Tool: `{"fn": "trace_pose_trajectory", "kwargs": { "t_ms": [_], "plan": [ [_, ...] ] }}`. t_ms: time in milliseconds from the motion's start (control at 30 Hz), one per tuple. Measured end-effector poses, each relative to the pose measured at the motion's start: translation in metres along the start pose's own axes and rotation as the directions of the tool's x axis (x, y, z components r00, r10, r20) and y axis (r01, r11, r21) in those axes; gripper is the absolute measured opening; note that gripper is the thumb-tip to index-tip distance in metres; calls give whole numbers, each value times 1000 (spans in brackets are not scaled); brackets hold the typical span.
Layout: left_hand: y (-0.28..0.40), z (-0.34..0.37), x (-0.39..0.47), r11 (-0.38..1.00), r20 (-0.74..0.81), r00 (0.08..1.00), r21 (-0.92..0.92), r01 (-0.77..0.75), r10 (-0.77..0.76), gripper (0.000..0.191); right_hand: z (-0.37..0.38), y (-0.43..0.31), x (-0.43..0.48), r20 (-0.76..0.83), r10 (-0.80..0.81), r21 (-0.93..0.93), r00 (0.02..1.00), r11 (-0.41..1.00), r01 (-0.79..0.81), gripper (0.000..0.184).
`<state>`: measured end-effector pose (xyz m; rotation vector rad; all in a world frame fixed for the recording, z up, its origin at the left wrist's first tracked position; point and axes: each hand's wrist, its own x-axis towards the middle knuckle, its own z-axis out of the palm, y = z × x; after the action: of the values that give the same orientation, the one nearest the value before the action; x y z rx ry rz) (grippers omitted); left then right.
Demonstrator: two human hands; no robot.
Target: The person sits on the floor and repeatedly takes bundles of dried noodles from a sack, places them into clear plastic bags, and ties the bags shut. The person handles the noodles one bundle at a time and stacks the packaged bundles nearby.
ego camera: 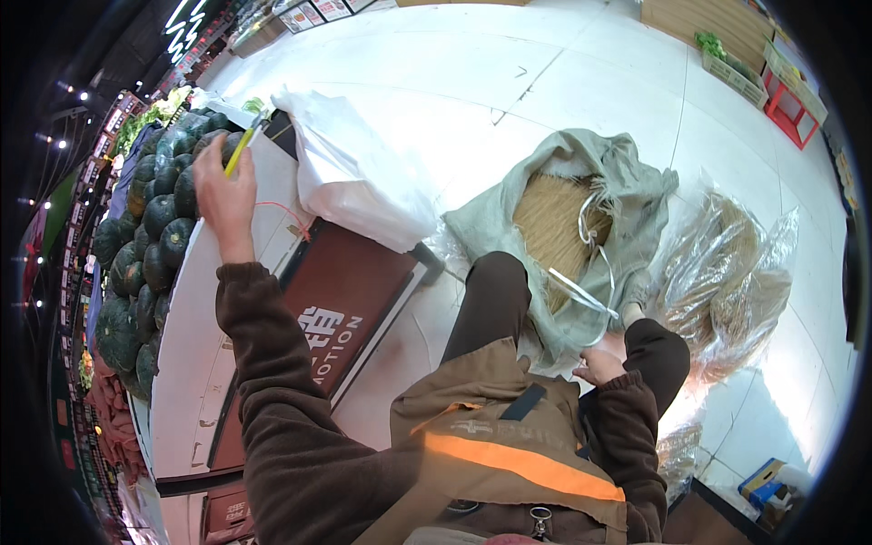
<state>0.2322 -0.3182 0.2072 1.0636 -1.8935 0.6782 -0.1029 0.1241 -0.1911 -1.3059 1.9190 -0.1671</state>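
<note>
My left hand [226, 187] is raised over the edge of a produce display, beside a heap of dark green pumpkins [160, 214], with a yellow-handled tool [240, 151], perhaps a knife, held between thumb and fingers. Low at the near side of a woven sack [487, 204] is my right hand [599, 366], close to the sack's rim; whether it pinches the rim I cannot tell. The sack stands open on the floor between my legs, showing a bundle of tan, straw-like strands [552, 221]. White plastic ties [579, 291] lie loose across its mouth.
White plastic bags [354, 170] hang at the display's corner. Clear plastic bags with tan bundles [722, 286] lie on the floor to the right. Farther off are a vegetable crate [736, 78] and a red stand [790, 119]. A blue box [763, 482] sits at the lower right.
</note>
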Motion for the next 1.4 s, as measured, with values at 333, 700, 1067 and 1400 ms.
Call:
{"fn": "trace_pose_trajectory", "kwargs": {
  "t_ms": [333,700,1067,1400],
  "plan": [
    [153,-38,-78,666,-438,897,-652,-361,58,26,5,-7,-2,-73,-20,-25,997,1000,18,41],
    [374,221,-220,614,557,513,-786,72,653,33,-84,-23,1,-111,-112,26,988,993,116,38],
    [350,325,-442,610,650,-39,-730,-307,759,27,-127,-38,103,-184,-88,-156,979,986,60,24],
    [267,362,-459,951,912,-304,-306,-54,276,31,-106,-57,105,-211,-116,-139,970,986,88,25]
  ]
}}
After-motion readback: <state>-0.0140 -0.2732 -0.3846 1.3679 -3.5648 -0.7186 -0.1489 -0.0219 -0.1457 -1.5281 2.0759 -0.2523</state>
